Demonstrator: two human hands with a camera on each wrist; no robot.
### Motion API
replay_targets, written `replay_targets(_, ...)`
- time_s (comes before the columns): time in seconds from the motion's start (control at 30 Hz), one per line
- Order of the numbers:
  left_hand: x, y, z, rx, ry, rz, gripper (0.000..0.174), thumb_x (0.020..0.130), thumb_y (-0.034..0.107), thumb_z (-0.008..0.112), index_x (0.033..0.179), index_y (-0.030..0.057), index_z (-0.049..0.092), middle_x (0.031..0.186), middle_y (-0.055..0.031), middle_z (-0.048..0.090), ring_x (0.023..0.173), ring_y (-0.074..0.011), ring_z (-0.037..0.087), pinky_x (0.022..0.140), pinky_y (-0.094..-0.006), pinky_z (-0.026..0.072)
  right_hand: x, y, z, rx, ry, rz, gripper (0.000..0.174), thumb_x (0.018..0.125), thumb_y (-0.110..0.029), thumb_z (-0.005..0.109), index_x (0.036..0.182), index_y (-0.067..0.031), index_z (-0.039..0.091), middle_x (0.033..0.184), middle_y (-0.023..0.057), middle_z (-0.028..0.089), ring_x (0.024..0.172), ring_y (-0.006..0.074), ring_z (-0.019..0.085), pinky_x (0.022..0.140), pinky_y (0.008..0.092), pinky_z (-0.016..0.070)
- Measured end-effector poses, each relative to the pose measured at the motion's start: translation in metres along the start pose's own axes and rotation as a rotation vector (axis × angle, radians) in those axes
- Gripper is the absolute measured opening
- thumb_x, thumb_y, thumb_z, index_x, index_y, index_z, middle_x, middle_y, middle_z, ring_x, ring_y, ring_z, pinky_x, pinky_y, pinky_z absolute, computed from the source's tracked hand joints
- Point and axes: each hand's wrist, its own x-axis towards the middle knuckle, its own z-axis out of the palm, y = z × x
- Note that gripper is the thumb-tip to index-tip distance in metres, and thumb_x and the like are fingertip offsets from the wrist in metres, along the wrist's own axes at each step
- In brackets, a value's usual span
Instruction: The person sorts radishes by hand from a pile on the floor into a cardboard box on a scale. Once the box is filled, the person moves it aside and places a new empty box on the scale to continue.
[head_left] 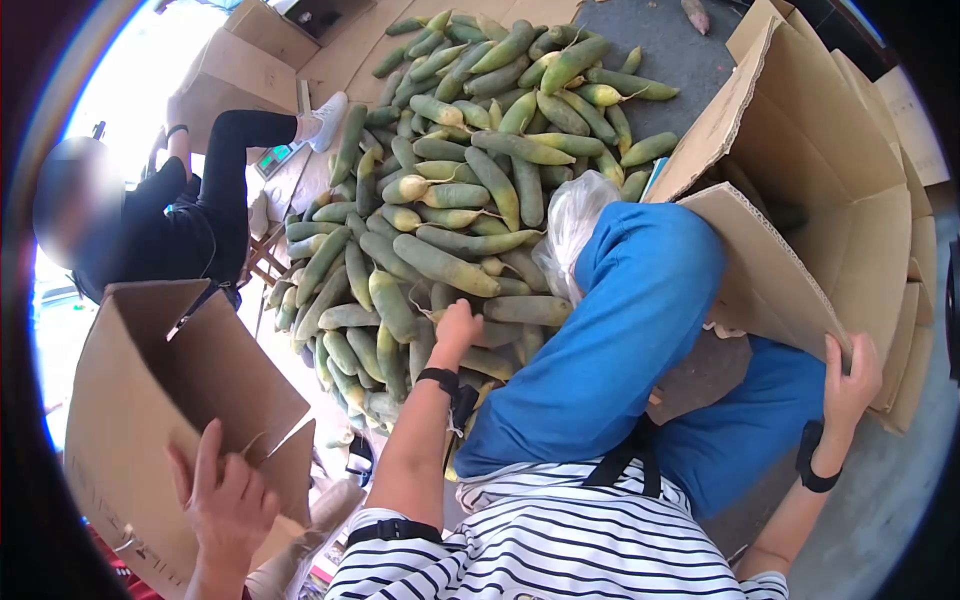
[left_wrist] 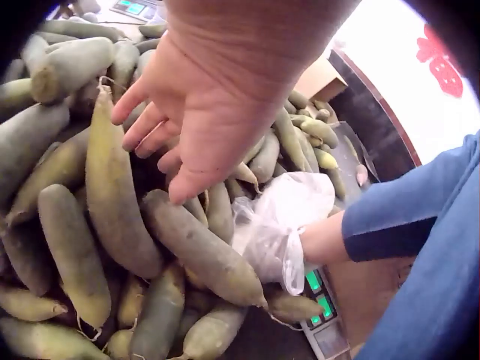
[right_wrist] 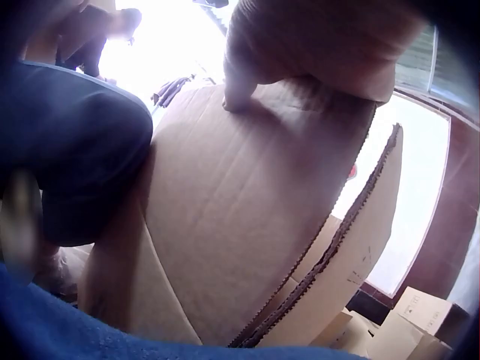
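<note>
A big heap of green radishes point(head_left: 440, 250), many with yellowish ends and thin roots, fills the middle of the head view. My left hand point(head_left: 458, 330) reaches down over the near side of this heap. In the left wrist view its fingers point(left_wrist: 150, 127) are extended and loosely spread above a long radish point(left_wrist: 202, 244), holding nothing. To the right stands an open cardboard box point(head_left: 850, 250) with its flaps raised. My right hand point(head_left: 850, 375) grips the edge of its near flap point(right_wrist: 247, 195), with a thumb or finger pressed on the board in the right wrist view.
Another person point(head_left: 150, 210) sits at the left. Someone's hand point(head_left: 230, 500) is beside another open box point(head_left: 190, 380) at lower left. A plastic bag point(left_wrist: 285, 217) surrounds the lower leg by the heap, near a scale point(left_wrist: 322, 307) with green displays.
</note>
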Motion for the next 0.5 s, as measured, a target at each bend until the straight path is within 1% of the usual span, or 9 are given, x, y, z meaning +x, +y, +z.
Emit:
replay_targets(0.03,0.013,-0.009,0.005,-0.423,0.183,-0.056,0.045,0.079,0.033,0.066,0.103,-0.0049,0.061,0.098,-0.0251,0.066,0.089,-0.0362,0.066,0.080,-0.0449,0.0513,0.003,0.001,0.000,-0.007,-0.004,-0.006,0.022,0.082,-0.014,0.070,0.082,-0.0008,0.053,0.075,0.0133,0.052,0.069,0.0322,0.052,0.062,0.0381,0.0409)
replay_targets(0.07,0.032,-0.023,0.021,-0.427,0.179,-0.058,0.045,0.079,0.033,0.066,0.103,-0.0049,0.061,0.098,-0.0251,0.066,0.089,-0.0362,0.066,0.080,-0.0449,0.0513,0.002,0.003,0.000,-0.018,0.006,-0.017,0.022,0.082,-0.014,0.070,0.082,-0.0007,0.053,0.075,0.0134,0.051,0.069,0.0322,0.051,0.062,0.0383,0.0406)
replay_targets(0.13,0.069,-0.043,0.055,-0.777,0.226,-0.307,0.050,0.077,0.036,0.070,0.098,-0.0083,0.061,0.092,-0.0244,0.067,0.083,-0.0324,0.067,0.076,-0.0429,0.0517,0.001,0.007,0.000,-0.031,0.011,-0.034,0.022,0.082,-0.014,0.070,0.083,-0.0007,0.052,0.075,0.0135,0.051,0.069,0.0323,0.051,0.062,0.0384,0.0404)
replay_targets(0.17,0.054,-0.018,0.017,-0.965,0.036,-0.442,0.055,0.076,0.038,0.073,0.101,-0.0092,0.060,0.092,-0.0194,0.066,0.078,-0.0307,0.066,0.074,-0.0414,0.0521,0.000,0.008,0.000,-0.042,0.000,-0.017,0.022,0.083,-0.014,0.069,0.083,-0.0006,0.052,0.076,0.0134,0.051,0.069,0.0321,0.051,0.062,0.0384,0.0401)
replay_targets(0.2,0.054,-0.009,0.014,-0.969,0.035,-0.441,0.055,0.076,0.038,0.073,0.101,-0.0092,0.060,0.092,-0.0194,0.066,0.078,-0.0307,0.066,0.074,-0.0414,0.0521,0.000,0.008,0.001,-0.053,-0.009,0.000,0.022,0.083,-0.014,0.069,0.083,-0.0005,0.052,0.076,0.0134,0.051,0.069,0.0319,0.051,0.061,0.0385,0.0399)
replay_targets(0.27,0.063,0.002,0.016,-1.088,0.090,-0.652,0.059,0.076,0.039,0.075,0.108,-0.0079,0.058,0.106,-0.0178,0.062,0.088,-0.0310,0.063,0.079,-0.0449,0.0509,0.002,0.007,0.000,-0.054,-0.010,0.001,0.022,0.083,-0.015,0.069,0.083,-0.0004,0.052,0.076,0.0132,0.051,0.069,0.0318,0.050,0.061,0.0384,0.0398)
replay_targets(0.3,0.071,0.001,0.018,-1.230,-0.013,-0.652,0.062,0.076,0.038,0.076,0.115,-0.0046,0.053,0.122,-0.0180,0.054,0.103,-0.0332,0.058,0.084,-0.0509,0.0483,0.004,0.006,0.000,-0.052,-0.014,0.004,0.022,0.083,-0.015,0.068,0.083,-0.0003,0.052,0.076,0.0131,0.050,0.069,0.0317,0.050,0.062,0.0382,0.0397)
replay_targets(0.4,0.077,0.011,0.016,-1.476,-0.020,-0.674,0.062,0.078,0.037,0.076,0.119,-0.0020,0.051,0.127,-0.0175,0.050,0.113,-0.0333,0.052,0.088,-0.0535,0.0457,0.004,0.006,-0.002,-0.062,-0.021,-0.008,0.022,0.084,-0.016,0.068,0.083,-0.0003,0.051,0.075,0.0130,0.050,0.069,0.0315,0.050,0.062,0.0383,0.0396)
replay_targets(0.5,0.065,0.015,-0.002,-1.619,-0.033,-0.679,0.058,0.079,0.034,0.075,0.121,0.0028,0.050,0.122,-0.0142,0.053,0.107,-0.0306,0.055,0.085,-0.0476,0.0466,0.003,0.007,-0.001,-0.036,-0.036,0.026,0.024,0.084,-0.016,0.068,0.082,0.0000,0.051,0.076,0.0132,0.050,0.070,0.0321,0.050,0.062,0.0386,0.0394)
